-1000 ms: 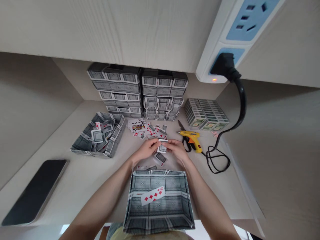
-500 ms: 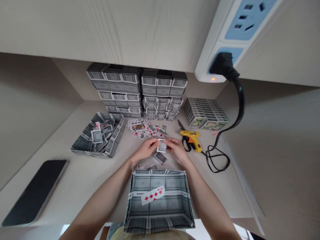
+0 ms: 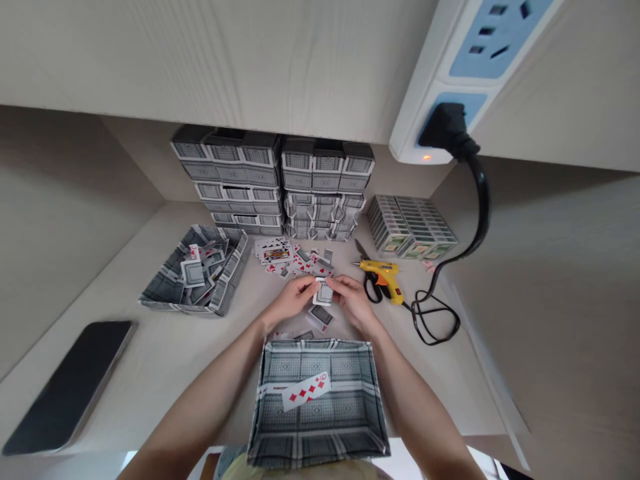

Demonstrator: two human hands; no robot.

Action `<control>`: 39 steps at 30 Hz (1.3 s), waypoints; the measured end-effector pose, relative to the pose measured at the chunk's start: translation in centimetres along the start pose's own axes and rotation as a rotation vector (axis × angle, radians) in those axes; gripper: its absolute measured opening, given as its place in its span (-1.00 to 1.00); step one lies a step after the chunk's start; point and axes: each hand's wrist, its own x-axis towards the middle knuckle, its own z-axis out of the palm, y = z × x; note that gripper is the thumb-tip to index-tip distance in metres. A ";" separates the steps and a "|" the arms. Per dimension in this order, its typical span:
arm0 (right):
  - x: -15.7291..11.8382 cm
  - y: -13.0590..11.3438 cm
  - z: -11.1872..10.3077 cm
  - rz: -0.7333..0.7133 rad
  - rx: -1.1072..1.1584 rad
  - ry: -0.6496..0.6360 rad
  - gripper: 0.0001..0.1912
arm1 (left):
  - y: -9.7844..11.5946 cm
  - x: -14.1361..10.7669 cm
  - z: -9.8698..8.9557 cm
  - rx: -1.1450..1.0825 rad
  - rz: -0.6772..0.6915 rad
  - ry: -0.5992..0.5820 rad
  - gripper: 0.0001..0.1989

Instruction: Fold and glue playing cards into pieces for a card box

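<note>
The left hand (image 3: 291,299) and right hand (image 3: 354,298) are pinching opposite sides of a grey-backed, white-bordered rectangular paper card (image 3: 323,294), its long axis running front-to-back between them.

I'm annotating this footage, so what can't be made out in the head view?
Head view:
Card in the hands: face turned away from the camera.
Scissors: handles partly hidden behind the glue gun.
Power strip: cut off by the top edge.
Packs: labels too small to read.
</note>
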 end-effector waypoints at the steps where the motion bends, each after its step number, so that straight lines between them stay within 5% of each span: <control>1: 0.0 0.1 0.0 -0.003 0.003 0.000 -0.76 | 0.0 0.0 0.0 0.006 -0.001 0.001 -0.64; 11: 0.1 0.5 0.1 -0.064 -0.090 0.070 -0.72 | 0.1 -0.1 0.0 0.021 0.022 0.002 -0.64; 20: -0.2 0.1 0.2 -0.056 -0.181 -0.066 -0.68 | 0.0 0.0 0.0 0.003 0.030 0.062 -0.63; 28: 0.1 0.4 0.0 -0.187 -0.344 -0.033 -0.64 | 0.2 0.0 0.0 0.009 0.027 0.066 -0.63; 39: -0.3 0.0 0.3 -0.003 -0.307 -0.166 -0.56 | 0.4 -0.1 0.1 -0.102 0.012 0.033 -0.65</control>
